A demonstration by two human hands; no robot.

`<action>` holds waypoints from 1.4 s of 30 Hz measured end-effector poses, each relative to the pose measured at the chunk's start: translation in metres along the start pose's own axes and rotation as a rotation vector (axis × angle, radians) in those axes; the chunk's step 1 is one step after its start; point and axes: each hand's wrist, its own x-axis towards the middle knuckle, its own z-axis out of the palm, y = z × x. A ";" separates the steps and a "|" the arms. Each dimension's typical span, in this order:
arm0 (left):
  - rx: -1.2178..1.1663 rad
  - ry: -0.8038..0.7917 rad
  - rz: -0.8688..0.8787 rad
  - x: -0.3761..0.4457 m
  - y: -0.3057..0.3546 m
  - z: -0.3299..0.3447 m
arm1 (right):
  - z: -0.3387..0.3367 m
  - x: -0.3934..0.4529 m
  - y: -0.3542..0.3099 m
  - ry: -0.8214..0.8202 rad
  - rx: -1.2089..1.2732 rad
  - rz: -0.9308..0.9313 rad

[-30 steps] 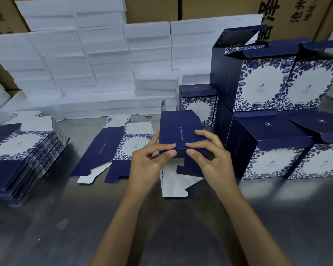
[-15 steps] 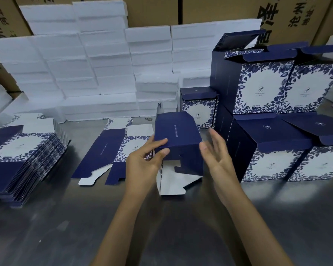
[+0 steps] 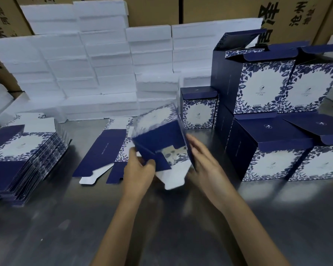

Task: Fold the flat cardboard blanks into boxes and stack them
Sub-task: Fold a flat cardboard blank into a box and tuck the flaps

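Clearly mid-turn and blurred: half-formed box (image 3: 160, 143) tilted above the table (image 3: 161, 227), just left of the stacked boxes (image 3: 267, 116). Left hand (image 3: 139, 171) gripping its lower corner, fingers curled; right hand (image 3: 204, 162) flat against the side, fingers straight. Loose bottom flaps could snag or crease; a one-handed grip risks a slip toward the flat blank (image 3: 102, 150) further left.

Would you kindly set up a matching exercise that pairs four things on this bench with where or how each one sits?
Things
1. pile of flat blue-and-white cardboard blanks
2. single flat cardboard blank
3. half-folded blue cardboard box
4. stacked finished blue floral boxes

Places
A. far right, two tiers
B. gripped by the left hand
C. far left of the steel table
D. lying alone, centre-left

Pairs: 1-C, 2-D, 3-B, 4-A
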 end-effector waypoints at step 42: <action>-0.157 0.390 0.003 0.016 -0.010 -0.045 | 0.011 -0.004 0.030 0.060 -0.359 0.027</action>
